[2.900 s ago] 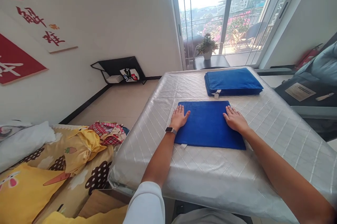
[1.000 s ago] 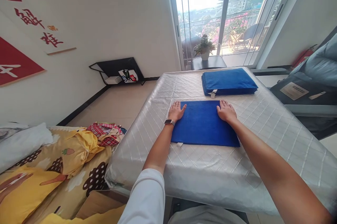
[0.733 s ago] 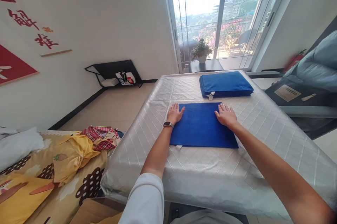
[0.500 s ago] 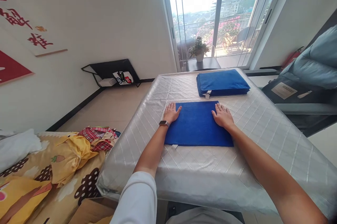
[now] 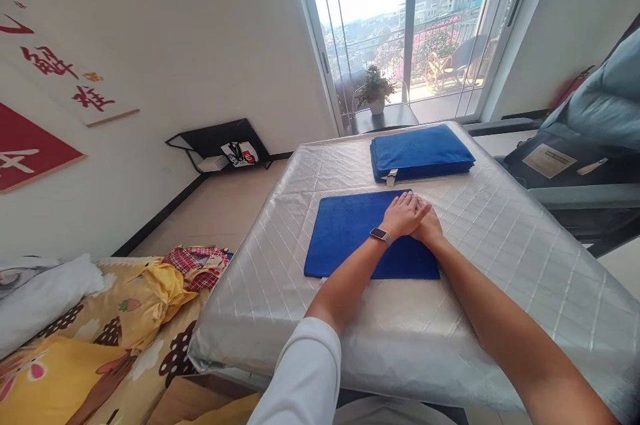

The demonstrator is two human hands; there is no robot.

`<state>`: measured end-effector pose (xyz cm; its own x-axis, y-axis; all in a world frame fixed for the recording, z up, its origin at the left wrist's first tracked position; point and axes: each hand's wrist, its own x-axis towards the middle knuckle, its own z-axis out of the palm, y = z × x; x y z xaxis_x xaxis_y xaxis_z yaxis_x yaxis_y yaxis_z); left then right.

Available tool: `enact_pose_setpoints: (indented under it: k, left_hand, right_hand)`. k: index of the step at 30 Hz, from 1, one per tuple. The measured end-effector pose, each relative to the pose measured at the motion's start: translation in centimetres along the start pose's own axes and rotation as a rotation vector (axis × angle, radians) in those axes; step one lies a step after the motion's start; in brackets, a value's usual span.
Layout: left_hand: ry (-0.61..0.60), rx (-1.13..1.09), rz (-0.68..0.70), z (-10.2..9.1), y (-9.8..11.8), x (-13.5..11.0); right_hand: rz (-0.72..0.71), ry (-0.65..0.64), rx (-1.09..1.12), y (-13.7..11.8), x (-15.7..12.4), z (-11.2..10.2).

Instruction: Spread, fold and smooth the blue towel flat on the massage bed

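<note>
A blue cloth lies flat on the silver quilted cover. My left hand, with a watch on its wrist, is spread over the cloth's upper right part, fingers outstretched, its thumb crossing my right hand. Beside it my right hand rests at the cloth's right edge, also flat, its fingers partly covered by the left. Neither hand grips anything. Farther back sits a neat stack of folded blue cloths with a white tag at its near left corner.
A chair with a potted plant stands behind the covered surface, near the glass door. To the right is an armchair with a grey-blue garment. Patterned bedding and clothes lie at lower left. A black rack stands by the wall.
My left hand has moved right, from the cloth's left edge to my right hand. My right hand stays at the right edge. The view has shifted slightly.
</note>
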<state>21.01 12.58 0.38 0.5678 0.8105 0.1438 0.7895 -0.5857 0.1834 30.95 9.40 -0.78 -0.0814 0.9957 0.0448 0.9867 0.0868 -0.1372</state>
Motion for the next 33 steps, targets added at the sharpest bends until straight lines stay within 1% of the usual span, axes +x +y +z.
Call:
enact_pose_setpoints:
  k: [2,4,7,12,14,15,18,27,31,33]
  left_hand:
    - [-0.055,-0.008,-0.028,0.5,-0.4,0.0]
    - [-0.07,0.007,-0.066,0.3,-2.2,-1.0]
    - [-0.061,0.044,-0.159,-0.8,-6.5,-3.6]
    - [-0.054,0.074,-0.383,-3.3,-14.7,-9.3]
    - [-0.031,0.084,-0.466,-3.9,-17.0,-11.1]
    - [-0.022,0.085,-0.494,-4.0,-17.8,-11.8]
    - [-0.016,0.075,-0.527,-4.1,-18.8,-12.6]
    - [0.001,0.037,-0.511,-3.6,-19.0,-12.1]
    - [0.005,0.027,-0.512,-3.6,-18.9,-12.2]
    - [0.0,0.024,-0.513,-3.6,-18.9,-12.2]
  right_hand:
    - [0.013,-0.008,0.01,0.0,0.1,0.0]
    - [0.047,-0.011,0.036,-0.2,0.3,0.0]
    - [0.082,-0.005,0.065,-0.5,0.6,0.0]
    - [0.089,-0.009,0.069,-0.4,0.8,0.2]
    - [0.092,-0.011,0.064,-0.3,0.8,0.3]
    - [0.094,-0.011,0.061,-0.3,0.9,0.3]
    - [0.101,-0.018,0.052,-0.3,0.9,0.3]
    - [0.12,-0.07,0.011,-0.4,1.1,-0.2]
    - [0.121,-0.121,0.012,-0.1,2.0,-0.6]
    - [0.124,-0.115,0.02,0.0,2.8,-0.9]
